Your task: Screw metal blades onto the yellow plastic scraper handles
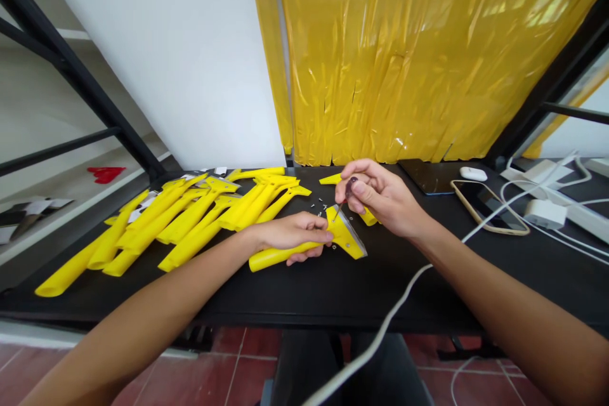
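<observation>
My left hand [299, 231] is wrapped round the yellow handle of a scraper [346, 238], whose wide head with a metal blade points right. A screw sits in the head's lower part. Between the thumb and fingers of my right hand [387, 200] is a small screwdriver with a dark handle [351, 186]. Its thin shaft reaches down to the upper part of the scraper head; the fingers partly hide the tool. Several loose screws [320, 206] lie just beyond the scraper. Another yellow piece [368, 217] shows partly behind my right hand.
A pile of yellow scrapers [190, 216] covers the table's left side. On the right lie a phone [490, 206], a dark tablet [423, 176], a white earbud case [473, 174] and a charger [546, 214]. A white cable [404, 295] crosses the table's front edge.
</observation>
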A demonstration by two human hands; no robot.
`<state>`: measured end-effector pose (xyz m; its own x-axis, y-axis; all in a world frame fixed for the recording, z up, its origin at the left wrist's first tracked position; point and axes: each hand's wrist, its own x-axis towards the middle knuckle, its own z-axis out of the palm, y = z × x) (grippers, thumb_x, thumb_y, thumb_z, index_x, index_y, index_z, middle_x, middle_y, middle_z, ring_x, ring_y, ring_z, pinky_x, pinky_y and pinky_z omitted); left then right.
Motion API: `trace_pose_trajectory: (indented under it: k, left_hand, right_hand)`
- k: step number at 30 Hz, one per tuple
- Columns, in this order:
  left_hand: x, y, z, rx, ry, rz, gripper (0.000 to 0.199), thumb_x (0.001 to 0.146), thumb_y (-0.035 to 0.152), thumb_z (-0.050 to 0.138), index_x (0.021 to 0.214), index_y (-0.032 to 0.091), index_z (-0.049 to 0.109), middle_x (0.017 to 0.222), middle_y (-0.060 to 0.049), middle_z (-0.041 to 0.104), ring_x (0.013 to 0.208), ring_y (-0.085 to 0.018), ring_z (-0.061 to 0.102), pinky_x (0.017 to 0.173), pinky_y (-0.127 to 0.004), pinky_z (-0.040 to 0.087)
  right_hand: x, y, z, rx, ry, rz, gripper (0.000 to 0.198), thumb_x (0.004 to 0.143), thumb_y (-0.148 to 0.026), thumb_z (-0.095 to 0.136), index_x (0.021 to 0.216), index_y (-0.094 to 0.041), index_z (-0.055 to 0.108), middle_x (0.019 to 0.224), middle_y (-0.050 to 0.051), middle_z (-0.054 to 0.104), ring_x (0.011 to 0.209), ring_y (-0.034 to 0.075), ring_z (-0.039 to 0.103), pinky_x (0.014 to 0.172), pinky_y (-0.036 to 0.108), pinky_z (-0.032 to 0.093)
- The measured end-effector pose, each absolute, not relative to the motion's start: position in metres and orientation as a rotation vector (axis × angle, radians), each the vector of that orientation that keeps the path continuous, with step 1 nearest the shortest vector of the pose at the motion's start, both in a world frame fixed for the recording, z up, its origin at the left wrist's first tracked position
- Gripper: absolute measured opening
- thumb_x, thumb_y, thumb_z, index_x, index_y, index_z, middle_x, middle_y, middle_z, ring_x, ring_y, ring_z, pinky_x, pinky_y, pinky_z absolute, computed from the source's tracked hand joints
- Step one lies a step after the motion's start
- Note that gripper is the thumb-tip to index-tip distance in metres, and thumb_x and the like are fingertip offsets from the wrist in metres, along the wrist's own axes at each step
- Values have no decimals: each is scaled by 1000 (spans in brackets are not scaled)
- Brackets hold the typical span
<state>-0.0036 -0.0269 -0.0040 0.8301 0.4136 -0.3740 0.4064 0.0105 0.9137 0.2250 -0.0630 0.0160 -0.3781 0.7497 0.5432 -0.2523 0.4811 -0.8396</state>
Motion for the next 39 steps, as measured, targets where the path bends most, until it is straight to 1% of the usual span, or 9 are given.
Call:
trace_pose_trajectory:
  k: [6, 10, 14, 19, 24, 28, 30, 35, 39]
  left_hand:
    - [-4, -26, -3, 1588, 675, 30, 42, 90, 60, 63, 96, 19, 55, 68, 4, 54, 43, -8, 47, 35, -21, 41]
    - [-4, -27, -2, 1592, 711, 45, 41, 89, 59, 65, 95, 19, 55, 67, 4, 55, 44, -9, 49, 35, -21, 42]
    - [-4, -27, -3, 1602, 711, 61, 40, 90, 58, 65, 95, 19, 56, 66, 4, 54, 43, -10, 48, 35, -22, 42]
    - [-5, -26, -5, 1583, 724, 70, 38, 90, 56, 65, 96, 19, 56, 68, 4, 56, 44, -9, 49, 35, -22, 42]
    - [-5, -25, -4, 1569, 690, 68, 40, 90, 57, 64, 98, 18, 57, 68, 4, 55, 43, -9, 48, 34, -21, 41]
    - [-5, -26, -3, 1578, 685, 67, 38, 91, 55, 64, 98, 19, 57, 68, 4, 55, 43, -9, 49, 35, -21, 42]
    - [-4, -26, -3, 1581, 689, 70, 38, 91, 55, 65, 97, 19, 57, 67, 4, 55, 44, -9, 49, 35, -21, 43]
    - [-4, -27, -4, 1584, 687, 74, 41, 90, 59, 64, 95, 19, 55, 67, 4, 55, 42, -9, 48, 35, -21, 42]
    - [-4, -27, -3, 1584, 712, 73, 41, 89, 58, 64, 97, 19, 54, 68, 4, 56, 42, -9, 48, 35, -22, 42]
  right_hand:
    - [222, -65, 16, -467, -1651, 1097, 21, 102, -39, 55, 105, -21, 65, 107, 7, 69, 65, 10, 46, 60, 27, 41]
    - [218, -67, 15, -471, -1632, 1153, 26, 104, -44, 51, 107, -22, 64, 91, 2, 63, 62, 10, 44, 57, 26, 39]
    - [218, -68, 16, -494, -1572, 1109, 22, 95, -41, 68, 104, -23, 59, 79, -2, 62, 61, 10, 49, 57, 24, 41]
    - [221, -69, 18, -590, -1638, 1058, 18, 96, -37, 66, 100, -20, 69, 93, 5, 71, 56, 8, 46, 49, 25, 36]
    - [219, -69, 17, -511, -1579, 1133, 25, 98, -42, 61, 113, -23, 68, 88, 2, 64, 55, 8, 44, 49, 24, 38]
    - [220, -67, 16, -552, -1530, 1054, 22, 87, -37, 78, 98, -22, 66, 86, 1, 67, 59, 9, 49, 49, 22, 39]
    - [221, -66, 16, -588, -1565, 1010, 19, 89, -37, 76, 95, -20, 69, 92, 4, 70, 59, 9, 49, 47, 22, 37]
    - [221, -67, 17, -566, -1596, 1072, 27, 98, -42, 62, 116, -23, 69, 91, 4, 68, 58, 9, 47, 47, 24, 37]
    - [219, -67, 17, -601, -1504, 1051, 23, 87, -37, 78, 100, -22, 66, 83, 1, 68, 59, 10, 53, 47, 21, 39]
